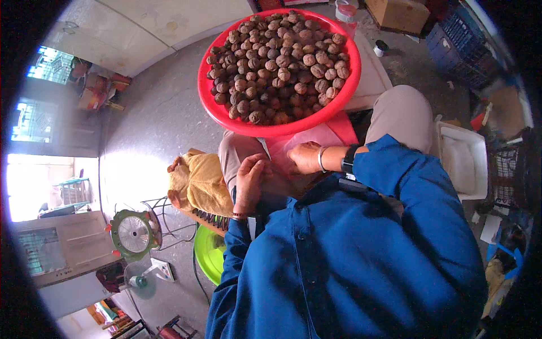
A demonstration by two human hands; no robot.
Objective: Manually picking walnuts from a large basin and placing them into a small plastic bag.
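Note:
A red plastic basin [355,91] heaped with walnuts [283,61] stands in front of me, beyond my knees. Pink plastic sheeting or a bag [281,148] lies between my thighs, just below the basin's near rim. My right hand [305,157], with a bangle and a watch at the wrist, is closed on this pink plastic. My left hand [250,180] is over my left thigh, a little left of the plastic, its fingers curled and thumb close to the fingertips. Whether it holds something small cannot be made out.
A yellow cloth item [203,182] lies at my left, above a bright green basin [207,254]. Two fans, one with a green rim [134,234], stand farther left. At my right are a white tub [463,161] and dark blue crates [457,51]. A cardboard box [398,16] is at the back right.

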